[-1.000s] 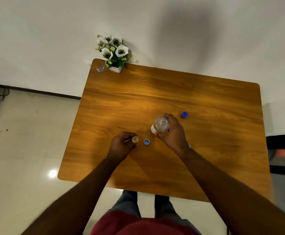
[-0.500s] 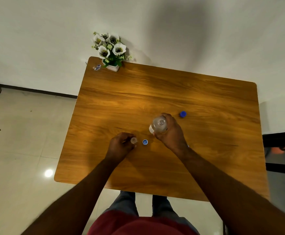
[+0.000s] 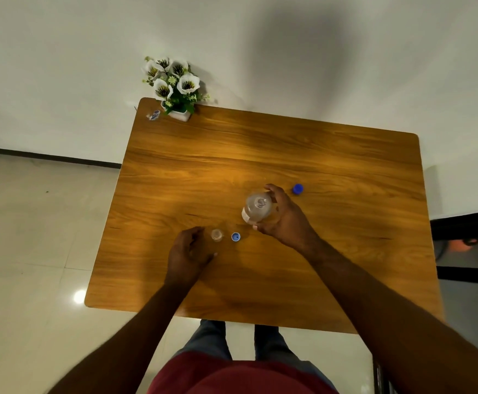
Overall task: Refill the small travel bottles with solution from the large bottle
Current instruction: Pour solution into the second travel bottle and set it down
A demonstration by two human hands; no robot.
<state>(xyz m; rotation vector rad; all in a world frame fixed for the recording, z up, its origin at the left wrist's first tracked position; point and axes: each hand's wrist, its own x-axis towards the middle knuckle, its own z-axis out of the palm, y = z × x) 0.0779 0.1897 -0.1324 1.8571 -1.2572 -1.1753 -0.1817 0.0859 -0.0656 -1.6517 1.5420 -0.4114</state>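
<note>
The large clear bottle (image 3: 257,208) stands uncapped on the wooden table (image 3: 260,143), and my right hand (image 3: 284,220) grips its body from the right. A small clear travel bottle (image 3: 217,235) stands open to its left. My left hand (image 3: 188,251) sits just left of the small bottle with its fingers loosely curled and a narrow gap to the bottle. A small blue cap (image 3: 235,236) lies between the two bottles. A larger blue cap (image 3: 298,189) lies right of the big bottle.
A white pot of white flowers (image 3: 179,89) stands at the table's far left corner, with a small wrapper (image 3: 154,115) beside it. The wall runs behind the table, and pale floor tiles (image 3: 33,251) lie to the left.
My left hand has let go of the small bottle and drawn back slightly toward me. The right hand still grips the large bottle in the same place.
</note>
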